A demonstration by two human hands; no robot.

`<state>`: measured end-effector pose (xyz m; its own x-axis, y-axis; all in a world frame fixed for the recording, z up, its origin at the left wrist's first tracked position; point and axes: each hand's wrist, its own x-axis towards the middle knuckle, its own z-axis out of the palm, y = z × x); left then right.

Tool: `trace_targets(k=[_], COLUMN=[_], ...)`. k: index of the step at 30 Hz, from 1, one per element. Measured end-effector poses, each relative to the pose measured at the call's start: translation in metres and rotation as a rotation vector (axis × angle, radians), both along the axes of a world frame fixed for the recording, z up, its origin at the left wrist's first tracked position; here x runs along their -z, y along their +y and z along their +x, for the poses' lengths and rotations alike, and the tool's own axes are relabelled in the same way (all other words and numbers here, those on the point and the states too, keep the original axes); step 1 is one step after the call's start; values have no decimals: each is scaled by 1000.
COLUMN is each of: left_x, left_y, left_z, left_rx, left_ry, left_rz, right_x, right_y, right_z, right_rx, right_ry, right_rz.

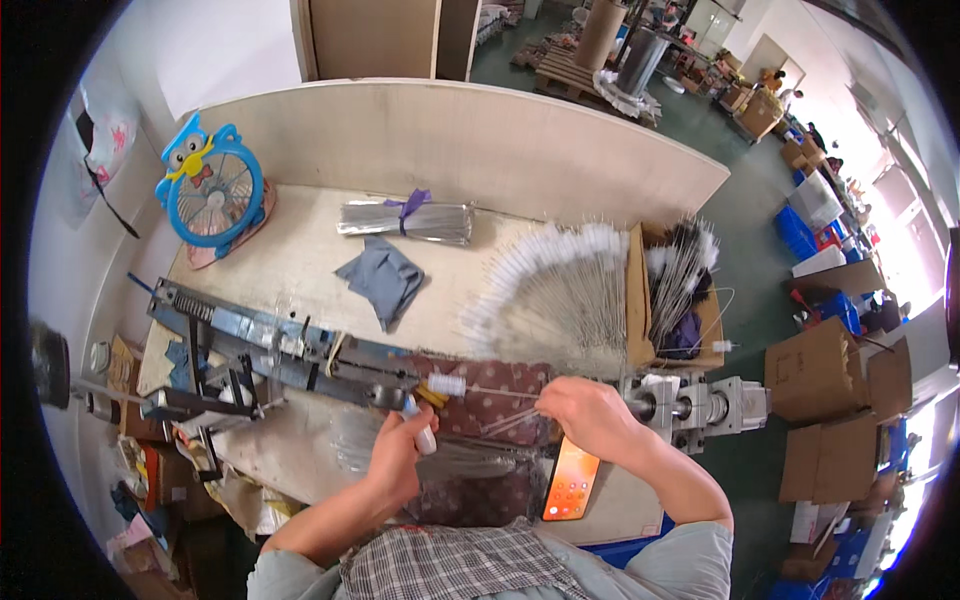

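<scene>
My right hand (592,412) is closed, pinching the thin wire stem of a small white tube brush (447,385) over the bench. The stem runs left from my fingers to the white bristle head. My left hand (398,452) is closed around a small white and light-blue piece (426,438), whose kind I cannot make out. Just above that hand lies a yellow part (432,394), beside the end of a long metal bench fixture (270,340). Beneath both hands a brown dotted cloth (500,378) covers the bench edge. Loose thin wires (390,445) lie near my left hand.
Many white-tipped brushes (560,270) fan out at the back right, beside a cardboard box (640,300) of more. A tied wire bundle (440,222), grey cloth (383,281) and blue fan (215,195) stand behind. A lit phone (572,482) and metal machine (700,405) are right.
</scene>
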<state>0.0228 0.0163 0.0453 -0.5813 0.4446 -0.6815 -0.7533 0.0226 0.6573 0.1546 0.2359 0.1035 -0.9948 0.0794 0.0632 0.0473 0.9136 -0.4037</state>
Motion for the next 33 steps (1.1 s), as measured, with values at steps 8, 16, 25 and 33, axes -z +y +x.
trace_targets(k=[8,16,25,33], left_x=[-7,-49,-21,-12], left_y=[-9,-63,-65,14], left_z=[-7,-46,-15,4], left_rx=[242,264,391,615], left_ry=[-277,-643,-274,-239], left_rz=[228,822,309,414], right_x=[-25,-11,-10,2], right_y=[0,16,26,64], right_z=[-29,-52,-41,-57], right_rx=[-123,86,37,20], right_ry=[-339,-421,-185,-302], right_rz=[-47,203,127,303])
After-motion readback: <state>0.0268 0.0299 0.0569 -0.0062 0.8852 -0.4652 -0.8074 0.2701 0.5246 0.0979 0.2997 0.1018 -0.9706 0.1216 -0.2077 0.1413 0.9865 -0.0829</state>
